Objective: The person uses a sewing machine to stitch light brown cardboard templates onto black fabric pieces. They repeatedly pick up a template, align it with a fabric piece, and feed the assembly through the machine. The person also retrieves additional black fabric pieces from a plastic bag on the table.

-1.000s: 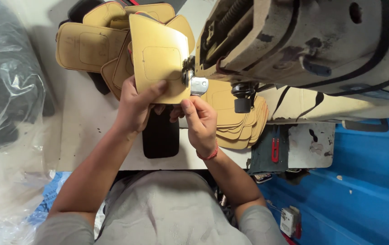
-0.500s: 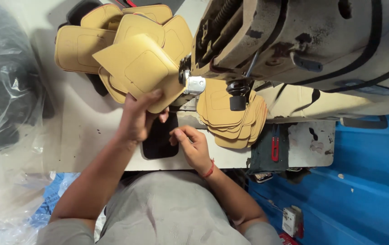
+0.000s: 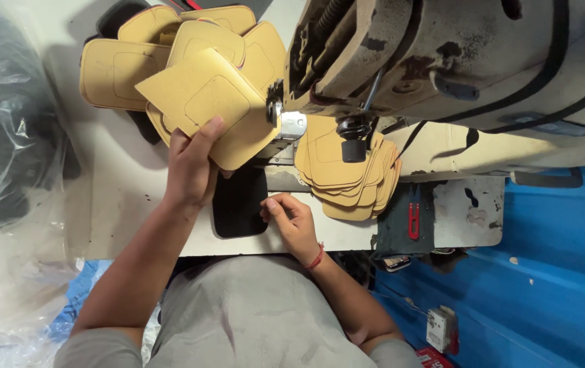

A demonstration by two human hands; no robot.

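Note:
My left hand (image 3: 193, 167) grips a tan leather piece (image 3: 211, 105) with a stitched square outline, holding it tilted just left of the sewing machine's needle area (image 3: 286, 123). My right hand (image 3: 292, 218) rests on the white table edge beside a black piece (image 3: 239, 201) lying flat; its fingertips touch the piece's right edge. A red thread band is on that wrist.
A large worn sewing machine head (image 3: 456, 68) fills the upper right. Several tan pieces are piled at the back left (image 3: 112, 71) and stacked under the machine (image 3: 347, 177). Red thread snips (image 3: 413, 219) lie on a dark pad. Clear plastic bags (image 3: 6, 170) sit at left.
My left hand swung the tan piece from upright at the needle down and leftward toward the pile. My right hand let go of it and dropped to the black piece.

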